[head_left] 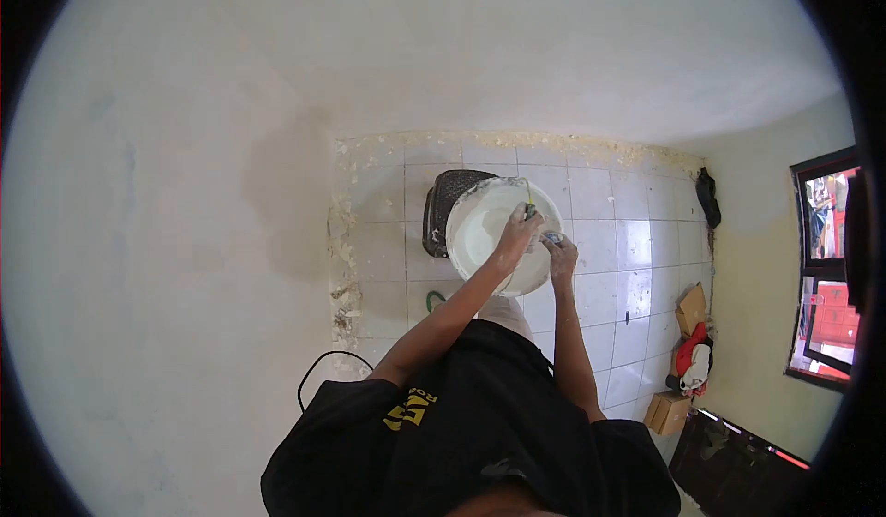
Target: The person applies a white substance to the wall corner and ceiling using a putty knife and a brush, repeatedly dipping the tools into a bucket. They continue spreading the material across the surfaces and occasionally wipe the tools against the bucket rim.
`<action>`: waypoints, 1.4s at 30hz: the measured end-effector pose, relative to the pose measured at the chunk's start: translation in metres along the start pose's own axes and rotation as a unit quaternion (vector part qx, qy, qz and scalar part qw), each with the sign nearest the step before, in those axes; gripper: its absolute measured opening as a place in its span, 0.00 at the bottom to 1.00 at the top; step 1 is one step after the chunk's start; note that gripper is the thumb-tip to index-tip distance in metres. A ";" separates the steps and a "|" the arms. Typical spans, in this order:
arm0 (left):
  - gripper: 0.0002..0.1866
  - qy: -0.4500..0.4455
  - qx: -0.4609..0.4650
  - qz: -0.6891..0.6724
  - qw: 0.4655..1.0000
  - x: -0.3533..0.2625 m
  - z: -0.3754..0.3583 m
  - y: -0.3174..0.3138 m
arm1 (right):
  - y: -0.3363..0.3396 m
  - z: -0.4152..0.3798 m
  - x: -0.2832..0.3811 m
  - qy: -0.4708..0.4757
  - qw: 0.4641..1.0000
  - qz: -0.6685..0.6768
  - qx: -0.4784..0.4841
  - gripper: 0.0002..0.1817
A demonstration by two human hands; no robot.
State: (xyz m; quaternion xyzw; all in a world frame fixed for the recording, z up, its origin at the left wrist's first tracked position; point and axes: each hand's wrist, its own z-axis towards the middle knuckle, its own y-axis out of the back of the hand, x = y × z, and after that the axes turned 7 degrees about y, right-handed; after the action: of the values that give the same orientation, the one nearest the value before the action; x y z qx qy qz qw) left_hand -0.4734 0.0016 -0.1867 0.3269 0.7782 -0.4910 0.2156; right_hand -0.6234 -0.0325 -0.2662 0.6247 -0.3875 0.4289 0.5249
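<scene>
A round white basin (pixel 475 240), smeared with pale paste, is in front of my body. My left hand (pixel 520 231) is over the basin, its fingers closed round a small dark green object (pixel 530 210), perhaps a tool handle. My right hand (pixel 562 257) is at the basin's right side, fingers closed on a small bluish object (pixel 552 237) that I cannot make out. Both hands carry whitish residue. The basin partly covers a dark woven stool or crate (pixel 448 194).
Pale floor tiles (pixel 591 240) meet walls with crumbling edges. A black cable (pixel 309 369) lies at left, a green loop (pixel 436 299) near the basin. On the right are a cardboard box (pixel 667 414), red and white cloths (pixel 692 360), a dark bag (pixel 708 198) and a window (pixel 826 263).
</scene>
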 end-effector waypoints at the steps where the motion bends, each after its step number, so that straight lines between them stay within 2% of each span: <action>1: 0.10 -0.007 -0.006 -0.001 1.000 0.002 0.002 0.001 | 0.001 0.003 -0.004 0.002 1.000 0.005 0.002 0.12; 3: 0.09 -0.017 -0.016 0.000 1.000 -0.001 0.014 0.006 | -0.001 0.018 -0.005 -0.012 0.998 0.061 0.020 0.12; 5: 0.10 -0.019 -0.074 0.060 0.995 -0.008 0.029 0.016 | -0.008 0.041 -0.013 0.012 0.998 0.059 0.027 0.12; 7: 0.11 -0.012 -0.094 0.072 0.993 -0.018 0.045 0.022 | -0.018 0.064 -0.010 0.011 0.996 0.029 0.078 0.11; 9: 0.11 -0.056 -0.115 0.099 0.987 -0.002 0.034 0.025 | -0.019 0.055 -0.016 0.010 0.995 0.042 0.093 0.10; 11: 0.11 -0.077 -0.130 0.098 0.984 0.005 0.037 0.022 | -0.018 0.064 -0.024 0.019 0.991 0.028 0.129 0.10; 14: 0.09 -0.089 -0.193 0.026 0.977 0.016 0.046 0.037 | -0.023 0.078 -0.032 0.052 0.981 0.001 0.186 0.12; 16: 0.07 -0.011 -0.230 0.055 0.972 0.019 0.049 0.052 | -0.026 0.088 -0.037 0.100 0.967 -0.035 0.233 0.14; 20: 0.08 -0.022 -0.237 0.011 0.971 0.006 0.083 0.068 | -0.043 0.132 -0.047 0.052 0.958 -0.013 0.282 0.14; 22: 0.09 -0.035 -0.275 0.050 0.960 0.002 0.094 0.071 | -0.047 0.148 -0.060 0.082 0.950 -0.024 0.302 0.15; 23: 0.09 -0.033 -0.279 0.047 0.959 0.000 0.097 0.073 | -0.047 0.154 -0.065 0.079 0.948 -0.025 0.306 0.15; 25: 0.10 -0.015 -0.355 0.078 0.931 0.000 0.102 0.099 | -0.050 0.163 -0.066 0.049 0.950 -0.032 0.306 0.16; 26: 0.10 -0.015 -0.357 0.077 0.931 0.002 0.101 0.116 | -0.051 0.166 -0.068 0.049 0.949 -0.033 0.308 0.16; 28: 0.12 -0.047 -0.466 0.303 0.830 0.014 0.103 0.159 | -0.048 0.173 -0.074 0.023 0.955 -0.057 0.290 0.16; 29: 0.12 -0.045 -0.467 0.305 0.829 0.020 0.108 0.175 | -0.047 0.179 -0.080 0.021 0.955 -0.055 0.292 0.16; 31: 0.15 -0.155 -0.525 0.519 0.656 0.028 0.111 0.201 | -0.049 0.180 -0.088 -0.004 0.960 -0.034 0.278 0.15; 32: 0.15 -0.154 -0.523 0.522 0.656 0.032 0.114 0.211 | -0.051 0.178 -0.092 0.009 0.960 -0.008 0.279 0.14; 34: 0.18 -0.061 -0.573 0.496 0.649 0.044 0.124 0.220 | -0.056 0.174 -0.089 0.018 0.961 -0.018 0.276 0.14; 35: 0.18 -0.060 -0.568 0.499 0.651 0.050 0.134 0.231 | -0.060 0.175 -0.088 0.031 0.962 -0.028 0.271 0.13; 37: 0.19 -0.136 -0.520 0.420 0.731 0.079 0.143 0.263 | -0.059 0.171 -0.073 0.030 0.962 -0.043 0.266 0.13; 38: 0.19 -0.135 -0.515 0.421 0.734 0.076 0.144 0.260 | -0.060 0.173 -0.067 0.042 0.962 -0.056 0.263 0.12; 40: 0.19 -0.070 -0.528 0.387 0.752 0.059 0.141 0.239 | -0.061 0.169 -0.063 0.045 0.969 -0.050 0.238 0.12; 42: 0.18 -0.108 -0.531 0.378 0.751 0.067 0.146 0.244 | -0.068 0.168 -0.072 0.053 0.974 -0.042 0.218 0.12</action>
State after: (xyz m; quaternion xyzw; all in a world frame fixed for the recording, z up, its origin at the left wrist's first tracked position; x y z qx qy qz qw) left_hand -0.3414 -0.0369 -0.4449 0.3721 0.6984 0.0903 0.6046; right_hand -0.5623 -0.1864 -0.3695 0.7164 -0.2297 0.5130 0.4133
